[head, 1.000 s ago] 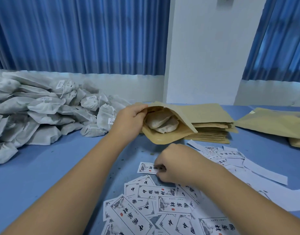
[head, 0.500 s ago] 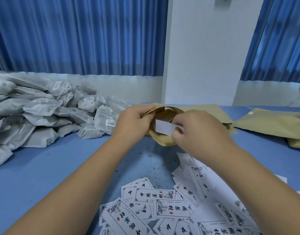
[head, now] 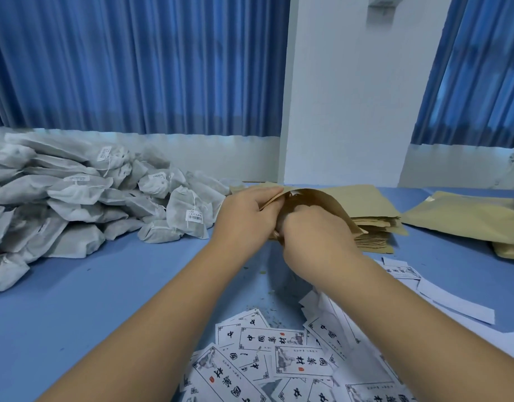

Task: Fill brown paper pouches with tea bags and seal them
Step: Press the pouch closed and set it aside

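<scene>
Blue desk (head: 105, 285), mid-frame: my left hand (head: 247, 216) pinches the pouch (head: 314, 198) open; my right hand (head: 316, 242) reaches inside, fingers hidden, grip unclear. Filling seems underway; sealing remains.

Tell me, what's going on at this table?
A person is packing at a blue table. The left hand pinches the rim of a brown paper pouch, holding its mouth open. The right hand is at the opening with its fingers hidden inside, so what it holds can't be seen. A heap of white tea bags lies to the left. A stack of flat pouches sits behind, and printed slips are scattered in front.
</scene>
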A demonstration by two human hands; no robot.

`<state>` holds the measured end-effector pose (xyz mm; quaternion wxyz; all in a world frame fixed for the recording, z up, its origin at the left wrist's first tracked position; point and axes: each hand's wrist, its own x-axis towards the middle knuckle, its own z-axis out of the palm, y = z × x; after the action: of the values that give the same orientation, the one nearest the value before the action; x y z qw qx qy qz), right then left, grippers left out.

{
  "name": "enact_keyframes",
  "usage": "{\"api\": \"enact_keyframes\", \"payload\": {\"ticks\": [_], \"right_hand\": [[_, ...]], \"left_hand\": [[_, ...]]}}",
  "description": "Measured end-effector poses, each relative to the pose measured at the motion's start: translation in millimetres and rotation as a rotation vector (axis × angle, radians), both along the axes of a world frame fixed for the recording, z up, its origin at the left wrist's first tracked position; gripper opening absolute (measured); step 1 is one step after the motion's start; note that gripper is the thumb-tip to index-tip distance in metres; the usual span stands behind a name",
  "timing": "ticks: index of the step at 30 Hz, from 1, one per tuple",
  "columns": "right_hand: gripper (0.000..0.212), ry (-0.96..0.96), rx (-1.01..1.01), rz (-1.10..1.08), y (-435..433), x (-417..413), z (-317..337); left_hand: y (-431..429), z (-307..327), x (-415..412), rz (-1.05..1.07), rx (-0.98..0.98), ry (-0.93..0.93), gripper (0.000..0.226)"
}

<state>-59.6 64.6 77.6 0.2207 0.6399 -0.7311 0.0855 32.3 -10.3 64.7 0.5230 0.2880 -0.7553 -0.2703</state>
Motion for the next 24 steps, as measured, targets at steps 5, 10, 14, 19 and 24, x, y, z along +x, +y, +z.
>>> {"api": "enact_keyframes", "payload": {"ticks": [5, 10, 14, 19, 24], "right_hand": [[0.020, 0.015, 0.076, -0.019, -21, -4, 6], [0.015, 0.044, 0.068, 0.053, -22, -16, 2], [0.021, 0.084, 0.052, 0.045, -21, -19, -2], [0.015, 0.071, 0.109, 0.023, -32, -18, -6], [0.018, -0.024, 0.295, -0.059, -33, -14, -3]], "left_hand": [[1, 2, 0, -0.002, -0.016, -0.003, 0.023], [-2, 1, 1, -0.021, 0.016, 0.016, 0.025], [-1, 1, -1, -0.020, 0.004, 0.025, 0.024], [1, 1, -4, -0.018, -0.044, 0.019, 0.025], [-1, -1, -3, -0.024, -0.071, 0.031, 0.024]]}}
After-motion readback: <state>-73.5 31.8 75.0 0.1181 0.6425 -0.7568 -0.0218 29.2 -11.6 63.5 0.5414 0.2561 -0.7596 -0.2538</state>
